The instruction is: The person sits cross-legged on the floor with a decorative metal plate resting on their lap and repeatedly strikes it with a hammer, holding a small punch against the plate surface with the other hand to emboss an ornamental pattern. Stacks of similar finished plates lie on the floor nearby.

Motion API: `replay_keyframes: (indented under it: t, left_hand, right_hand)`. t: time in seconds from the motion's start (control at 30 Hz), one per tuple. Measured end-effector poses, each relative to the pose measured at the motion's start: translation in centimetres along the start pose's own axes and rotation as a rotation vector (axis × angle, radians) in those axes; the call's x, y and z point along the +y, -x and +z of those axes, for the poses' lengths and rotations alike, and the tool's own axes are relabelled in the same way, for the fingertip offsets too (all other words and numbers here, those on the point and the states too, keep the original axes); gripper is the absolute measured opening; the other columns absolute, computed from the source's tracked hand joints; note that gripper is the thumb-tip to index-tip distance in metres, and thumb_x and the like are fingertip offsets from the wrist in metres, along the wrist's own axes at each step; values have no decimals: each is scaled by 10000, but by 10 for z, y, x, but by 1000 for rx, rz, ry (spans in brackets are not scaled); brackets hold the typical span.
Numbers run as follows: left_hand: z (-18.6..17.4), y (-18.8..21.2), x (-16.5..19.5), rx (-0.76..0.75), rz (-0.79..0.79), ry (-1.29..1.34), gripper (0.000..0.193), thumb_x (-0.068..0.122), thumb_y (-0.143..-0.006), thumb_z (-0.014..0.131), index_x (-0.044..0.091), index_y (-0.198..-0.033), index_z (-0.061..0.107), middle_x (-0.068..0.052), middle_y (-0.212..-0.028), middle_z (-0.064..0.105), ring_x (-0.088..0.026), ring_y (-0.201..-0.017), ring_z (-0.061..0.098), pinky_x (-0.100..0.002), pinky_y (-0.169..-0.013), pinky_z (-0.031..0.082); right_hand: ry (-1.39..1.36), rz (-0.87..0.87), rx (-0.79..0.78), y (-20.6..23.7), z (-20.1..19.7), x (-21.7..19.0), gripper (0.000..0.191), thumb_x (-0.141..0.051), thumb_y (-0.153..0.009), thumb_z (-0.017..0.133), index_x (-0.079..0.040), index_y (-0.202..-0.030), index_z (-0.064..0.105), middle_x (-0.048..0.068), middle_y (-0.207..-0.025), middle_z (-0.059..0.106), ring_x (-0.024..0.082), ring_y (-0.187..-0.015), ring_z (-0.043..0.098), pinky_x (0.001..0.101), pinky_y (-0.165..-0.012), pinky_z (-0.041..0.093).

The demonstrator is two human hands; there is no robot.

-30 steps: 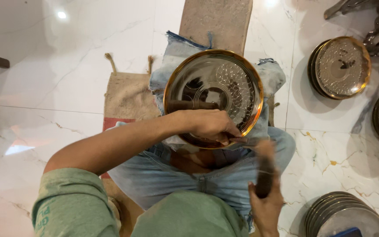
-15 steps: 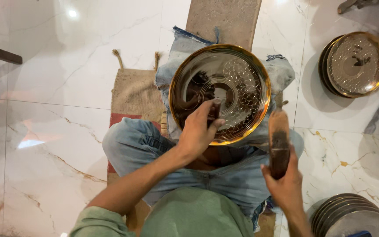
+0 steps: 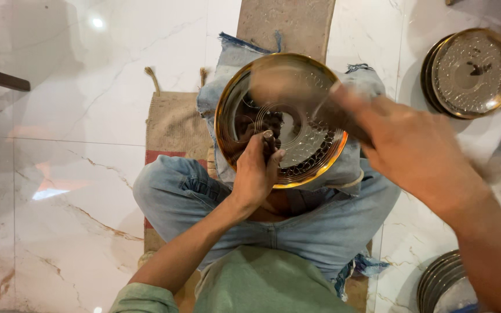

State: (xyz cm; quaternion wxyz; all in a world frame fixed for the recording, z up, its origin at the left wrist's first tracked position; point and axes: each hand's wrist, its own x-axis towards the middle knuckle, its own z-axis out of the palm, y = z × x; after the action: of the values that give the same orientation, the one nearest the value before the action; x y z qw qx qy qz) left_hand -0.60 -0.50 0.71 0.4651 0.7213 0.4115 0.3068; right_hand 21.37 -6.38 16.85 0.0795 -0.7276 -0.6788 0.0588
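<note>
While a person in blue jeans [image 3: 273, 232] sits cross-legged on a white marble floor [image 3: 76, 174], a round engraved brass plate [image 3: 282, 119] rests on the lap. Their blurred right hand [image 3: 418, 150] grips a dark tool above it. Their left hand [image 3: 256, 171] pinches a small punch [image 3: 268, 142] against the plate's near edge.

glossy white marble floor [image 3: 88, 87], burlap mat [image 3: 172, 122]

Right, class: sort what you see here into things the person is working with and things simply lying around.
In use:
left hand, gripping a small punch
brass plate on the lap
right hand, raised with a blurred hammer

Lying about:
stack of finished plates, upper right
plate stack, lower right
burlap mat
marble floor
</note>
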Motion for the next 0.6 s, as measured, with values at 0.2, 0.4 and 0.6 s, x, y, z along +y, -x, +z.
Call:
replay_keyframes:
  t: [0.2, 0.4, 0.6]
  left_hand:
    - [-8, -12, 3, -154, 80, 14, 359, 78, -929, 714, -5, -1257, 596, -220, -1058, 686, -402, -947, 690, -453, -806, 544]
    - [-8, -31, 0, -349, 241, 24, 401, 33, -871, 711, 5, -1261, 624, -209, -1107, 695, -403, -1025, 692, -447, -846, 546]
    - [-8, -55, -1, -715, 378, -53, 409, 89, -868, 739, 35, -1265, 661, -181, -1043, 713, -392, -1002, 693, -465, -858, 539]
  right_hand:
    - [143, 139, -287, 13, -1, 8, 848, -232, -826, 761, -258, -1592, 398, 111, -1012, 682, 349, -734, 715, 483, -679, 592]
    - [169, 292, -250, 61, 17, 16, 786, -218, -828, 766, -317, -1537, 442, 83, -1062, 687, 346, -866, 719, 488, -758, 593]
    - [-150, 594, -65, 136, 78, 17, 827, -230, -777, 788, -252, -1528, 444, 81, -1058, 720, 319, -882, 739, 469, -785, 593]
